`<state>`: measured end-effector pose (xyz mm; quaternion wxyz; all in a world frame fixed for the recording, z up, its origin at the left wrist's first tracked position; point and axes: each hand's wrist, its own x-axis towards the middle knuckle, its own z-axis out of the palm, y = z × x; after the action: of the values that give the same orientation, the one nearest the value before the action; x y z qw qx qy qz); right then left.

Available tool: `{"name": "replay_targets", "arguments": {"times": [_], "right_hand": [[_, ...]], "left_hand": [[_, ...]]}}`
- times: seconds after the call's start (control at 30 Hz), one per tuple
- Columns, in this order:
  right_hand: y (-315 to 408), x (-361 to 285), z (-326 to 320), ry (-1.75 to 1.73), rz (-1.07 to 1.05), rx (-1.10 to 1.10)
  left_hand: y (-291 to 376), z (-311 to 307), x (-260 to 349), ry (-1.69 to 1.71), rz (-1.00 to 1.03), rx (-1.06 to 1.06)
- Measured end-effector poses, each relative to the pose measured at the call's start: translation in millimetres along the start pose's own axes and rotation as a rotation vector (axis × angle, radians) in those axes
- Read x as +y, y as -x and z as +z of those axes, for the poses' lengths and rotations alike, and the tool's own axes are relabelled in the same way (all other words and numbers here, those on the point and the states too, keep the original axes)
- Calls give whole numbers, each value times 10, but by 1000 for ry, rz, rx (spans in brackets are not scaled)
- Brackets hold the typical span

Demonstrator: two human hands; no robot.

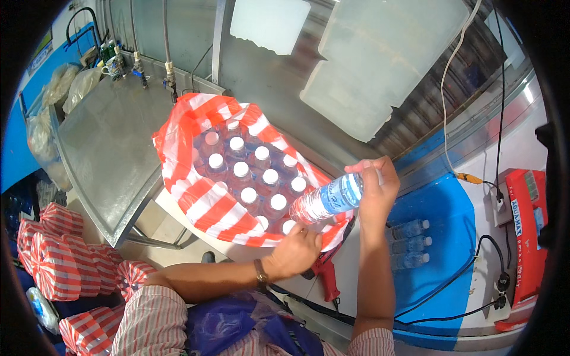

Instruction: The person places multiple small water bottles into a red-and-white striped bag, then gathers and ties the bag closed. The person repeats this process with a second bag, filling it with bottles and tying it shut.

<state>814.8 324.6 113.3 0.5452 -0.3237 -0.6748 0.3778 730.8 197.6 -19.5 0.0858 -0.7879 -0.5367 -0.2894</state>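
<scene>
A red-and-white striped plastic bag (202, 198) stands with its mouth wide, packed with several clear water bottles (241, 171) that have white caps. My right hand (378, 184) grips one labelled plastic water bottle (329, 198) by its end and holds it tilted over the bag's right side. At the bag's near right rim, my left hand (296, 251) has its fingers closed against the striped plastic, just below that bottle. Just below the bag lies a red heat gun or similar pistol-shaped tool (328, 278), partly hidden by the bag.
Left of the bag is a stainless steel table (111, 133) with pipes and valves (170, 78) behind. Filled striped bags (58, 267) are piled at lower left. Several bottles (407, 244) lie at right on a blue surface, near black cables (438, 289) and a red box (527, 231).
</scene>
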Motion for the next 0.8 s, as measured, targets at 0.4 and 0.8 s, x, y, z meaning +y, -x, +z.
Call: {"name": "replay_targets", "arguments": {"times": [0.4,0.8], "right_hand": [[166,-141,505,115,-72,-78],[417,24,589,73,-354,-417]], "left_hand": [[662,-411,-528,367,98,-16],[354,-1189,-308,511,-148,89]]}}
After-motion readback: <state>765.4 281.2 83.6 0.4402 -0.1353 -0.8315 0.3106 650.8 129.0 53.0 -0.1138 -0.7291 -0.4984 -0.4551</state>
